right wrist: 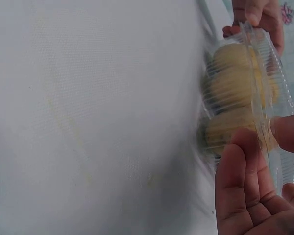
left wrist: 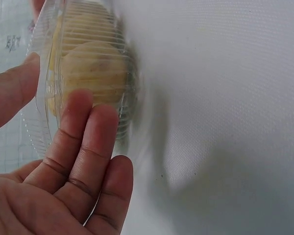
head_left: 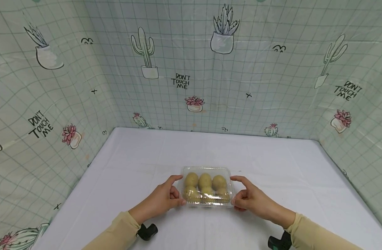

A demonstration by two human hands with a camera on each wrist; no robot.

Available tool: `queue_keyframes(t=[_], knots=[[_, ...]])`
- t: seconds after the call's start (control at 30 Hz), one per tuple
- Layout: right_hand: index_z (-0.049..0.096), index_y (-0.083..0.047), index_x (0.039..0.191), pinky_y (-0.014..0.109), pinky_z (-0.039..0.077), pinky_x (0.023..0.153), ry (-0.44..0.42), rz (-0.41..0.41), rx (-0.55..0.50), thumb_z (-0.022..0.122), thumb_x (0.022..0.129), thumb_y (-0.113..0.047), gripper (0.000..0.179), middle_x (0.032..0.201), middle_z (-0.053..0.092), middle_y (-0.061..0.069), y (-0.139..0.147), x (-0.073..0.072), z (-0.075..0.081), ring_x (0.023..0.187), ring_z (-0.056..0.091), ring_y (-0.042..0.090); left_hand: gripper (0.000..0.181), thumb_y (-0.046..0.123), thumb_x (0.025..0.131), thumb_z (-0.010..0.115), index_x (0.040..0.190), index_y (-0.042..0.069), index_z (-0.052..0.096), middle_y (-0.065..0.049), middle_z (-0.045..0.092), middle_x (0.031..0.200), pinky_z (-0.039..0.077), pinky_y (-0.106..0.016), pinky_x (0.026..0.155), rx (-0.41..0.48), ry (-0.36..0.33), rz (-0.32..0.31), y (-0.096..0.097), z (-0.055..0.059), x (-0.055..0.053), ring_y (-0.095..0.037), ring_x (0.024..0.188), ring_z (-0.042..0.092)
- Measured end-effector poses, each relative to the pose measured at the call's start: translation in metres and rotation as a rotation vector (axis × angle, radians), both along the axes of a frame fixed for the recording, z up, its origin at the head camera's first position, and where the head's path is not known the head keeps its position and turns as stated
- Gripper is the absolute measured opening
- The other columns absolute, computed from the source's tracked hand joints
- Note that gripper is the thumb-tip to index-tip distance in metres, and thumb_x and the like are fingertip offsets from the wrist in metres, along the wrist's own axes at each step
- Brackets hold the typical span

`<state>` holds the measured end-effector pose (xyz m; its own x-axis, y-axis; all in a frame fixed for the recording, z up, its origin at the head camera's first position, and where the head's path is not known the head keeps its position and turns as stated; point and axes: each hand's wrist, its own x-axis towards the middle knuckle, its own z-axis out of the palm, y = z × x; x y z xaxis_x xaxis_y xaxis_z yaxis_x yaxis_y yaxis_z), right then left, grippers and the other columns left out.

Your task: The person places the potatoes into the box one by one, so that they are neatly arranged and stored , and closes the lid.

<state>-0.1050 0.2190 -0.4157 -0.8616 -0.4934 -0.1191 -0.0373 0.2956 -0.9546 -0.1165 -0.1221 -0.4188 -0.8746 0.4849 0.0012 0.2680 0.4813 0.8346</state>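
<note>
A clear plastic clamshell box (head_left: pixel 207 204) with its lid down stands near the middle of the front part of the table. Inside sit several round yellowish pieces (head_left: pixel 205 181) in two rows; I cannot tell their exact kind. My left hand (head_left: pixel 161 199) holds the box's left end, forefinger at the far corner and thumb at the near one. On the opposite end my right hand (head_left: pixel 256 199) holds it in the same way. Both wrist views show the thumb by the rim of the box (left wrist: pixel 59 73) and other fingers (right wrist: pixel 232 171) against or beside its ribbed wall.
A white cloth covers the table (head_left: pixel 159 149). Behind and at both sides hangs a checked curtain (head_left: pixel 115 97) printed with potted cacti and lettering. Black wrist devices (head_left: pixel 147 232) show below the sleeves (head_left: pixel 319 231).
</note>
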Motion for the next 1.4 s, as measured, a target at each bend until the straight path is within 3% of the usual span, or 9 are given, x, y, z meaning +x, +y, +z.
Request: queue_keyframes(t=[0.67,1.4], knots=[[0.019,0.000,0.152,0.031,0.055,0.067,0.003,-0.029,0.040,0.068,0.094,-0.004,0.076,0.082,0.064,0.013,-0.0035,-0.0008,0.0005,0.073,0.062,0.020,0.079,0.014,0.085,0.082,0.147,-0.003,0.035,0.006,0.062,0.077,0.048,-0.024,0.062,0.014,-0.010,0.003,0.0005,-0.0011,-0.0014,-0.010,0.068,0.058],[0.020,0.000,0.152,0.031,0.055,0.067,-0.005,-0.023,0.019,0.068,0.094,-0.004,0.076,0.083,0.064,0.013,-0.0021,-0.0014,0.0003,0.073,0.063,0.021,0.077,0.014,0.087,0.079,0.148,-0.002,0.034,0.003,0.063,0.078,0.045,-0.024,0.056,0.067,-0.075,-0.010,-0.0016,0.0007,-0.0026,-0.012,0.066,0.057]])
